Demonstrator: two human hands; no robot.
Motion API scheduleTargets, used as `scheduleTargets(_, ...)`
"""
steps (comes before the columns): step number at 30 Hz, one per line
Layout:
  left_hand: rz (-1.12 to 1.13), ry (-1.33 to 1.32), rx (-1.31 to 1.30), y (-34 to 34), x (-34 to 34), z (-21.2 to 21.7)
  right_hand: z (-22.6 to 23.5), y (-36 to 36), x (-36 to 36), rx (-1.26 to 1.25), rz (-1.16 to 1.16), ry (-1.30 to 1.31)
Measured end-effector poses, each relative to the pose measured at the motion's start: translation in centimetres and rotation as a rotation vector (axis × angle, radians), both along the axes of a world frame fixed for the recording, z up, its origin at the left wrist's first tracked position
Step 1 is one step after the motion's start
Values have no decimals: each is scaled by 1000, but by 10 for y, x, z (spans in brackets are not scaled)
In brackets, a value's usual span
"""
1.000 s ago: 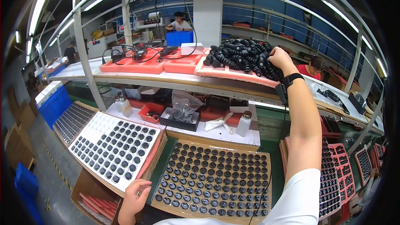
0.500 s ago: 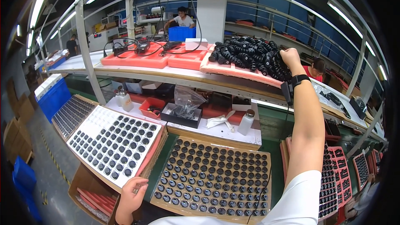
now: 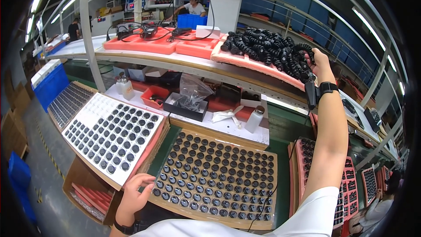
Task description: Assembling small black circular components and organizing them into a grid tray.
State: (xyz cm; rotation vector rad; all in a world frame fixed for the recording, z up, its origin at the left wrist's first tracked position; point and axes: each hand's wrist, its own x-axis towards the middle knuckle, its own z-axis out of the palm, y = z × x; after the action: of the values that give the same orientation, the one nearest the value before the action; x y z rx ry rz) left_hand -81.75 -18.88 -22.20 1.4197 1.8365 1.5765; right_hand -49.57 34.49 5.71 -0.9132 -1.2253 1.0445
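Observation:
At the upper right, my right hand (image 3: 319,64) is closed around a black coiled cord (image 3: 301,49) at the edge of a heap of similar black ribbed cords (image 3: 263,46). The heap lies in a pink foam tray (image 3: 245,64) on the raised shelf. A black oblong piece (image 3: 311,95) hangs beside my right wrist. My left hand (image 3: 137,192) is held low, between the white tray and the brown tray, fingers loosely curved and apart, with nothing seen in them. The brown tray (image 3: 210,214) holds rows of round black parts (image 3: 206,173); the white tray (image 3: 94,116) is partly filled with similar ones.
On the lower shelf are white bottles (image 3: 127,88), a red bin (image 3: 154,97), a black box (image 3: 186,109) with a plastic bag, and a clear bottle (image 3: 255,120). Cables and adapters (image 3: 149,32) lie on pink foam. More filled trays (image 3: 349,188) stand right. A co-worker (image 3: 193,6) sits beyond.
My right hand has turned and opened up a cord loop at the heap's right edge. My left hand has moved slightly up toward the brown tray's corner. The whole view has shifted a little.

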Motion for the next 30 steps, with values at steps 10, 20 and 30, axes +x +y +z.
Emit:
scheduleTargets(10, -14, 14, -17, 2, 2, 6, -1, 13, -15, 180, -174, -710)
scheduleTargets(20, -40, 11, -9, 8, 8, 7, -3, 13, -10, 379, -314, -672)
scheduleTargets(30, -242, -33, 15, 35, 10, 4, -31, -160, -37, -63, 534, 45)
